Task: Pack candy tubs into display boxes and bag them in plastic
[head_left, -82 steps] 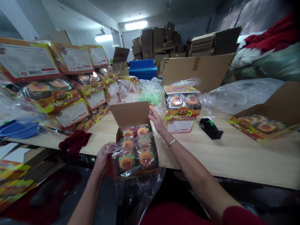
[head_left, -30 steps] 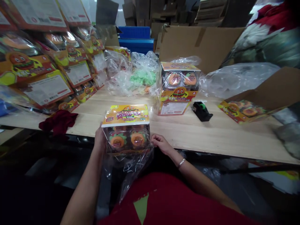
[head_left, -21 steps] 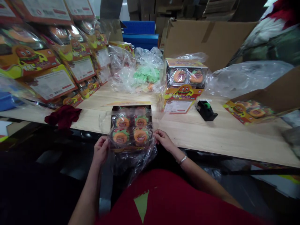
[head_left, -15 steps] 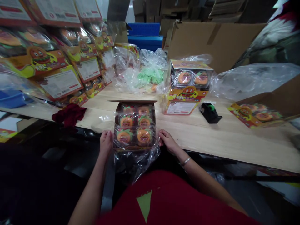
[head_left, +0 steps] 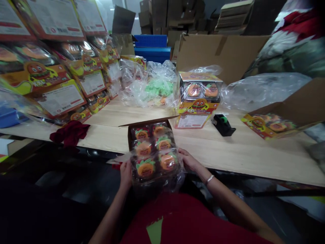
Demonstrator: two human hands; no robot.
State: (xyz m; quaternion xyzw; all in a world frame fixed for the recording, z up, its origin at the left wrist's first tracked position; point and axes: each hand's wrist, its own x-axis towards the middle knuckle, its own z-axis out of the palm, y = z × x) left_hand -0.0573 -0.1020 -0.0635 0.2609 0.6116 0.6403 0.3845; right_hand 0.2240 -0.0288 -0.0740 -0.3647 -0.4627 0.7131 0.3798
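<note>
A cardboard box of burger-shaped candies (head_left: pixel 151 145) lies with its open side up at the near edge of the wooden table (head_left: pixel 241 152), inside a clear plastic bag (head_left: pixel 162 179). Its lid flap points away from me. My left hand (head_left: pixel 126 173) grips the bag and the box's near left corner. My right hand (head_left: pixel 188 160) holds the box's right side through the plastic, fingers curled. The box's near end hangs over the table edge towards my lap.
Bagged candy boxes (head_left: pixel 61 78) are stacked at the left, with a dark red cloth (head_left: pixel 69 133) below them. One wrapped box (head_left: pixel 198 100) stands upright ahead, beside a black tape dispenser (head_left: pixel 222 124). Loose plastic bags (head_left: pixel 264 89), an open carton (head_left: pixel 281 118) and a large cardboard box (head_left: pixel 223 54) lie beyond.
The box was tipped from lid-towards-me to open side up, then pulled nearer to me and slightly right. Both hands stayed on its sides, sliding to its near end with the bag.
</note>
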